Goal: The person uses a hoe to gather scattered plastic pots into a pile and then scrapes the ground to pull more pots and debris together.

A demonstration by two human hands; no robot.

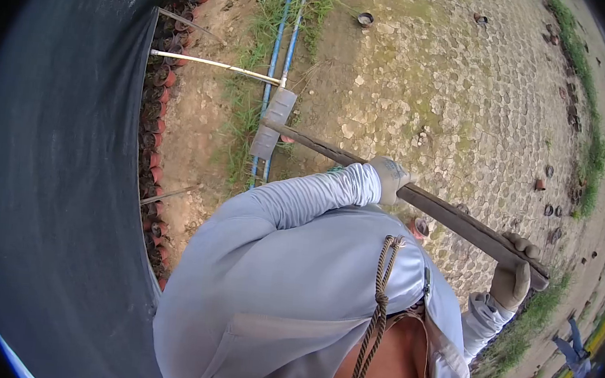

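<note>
A long-handled hoe crosses the view, its wide grey rectangular blade (273, 124) overlapping the blue pipes and the grass beside them. Its worn wooden handle (451, 215) runs down to the right across the front of my body. My gloved left hand (389, 180) is wrapped around the middle of this handle, knuckles up. Near the handle's end, my gloved right hand (513, 276) grips it with the fingers curled over the top. Both arms are in light grey sleeves. A reddish pot (419, 228) lies on the ground below the handle, partly hidden by my clothing.
Black sheeting (67, 168) covers the left side, bordered by a row of red pots (159, 126). Two blue pipes (280, 39) run through grass, with a white pipe (216, 65) reaching across. A dark pot (365, 19) lies on patterned ground. People (576, 353) are at far lower right.
</note>
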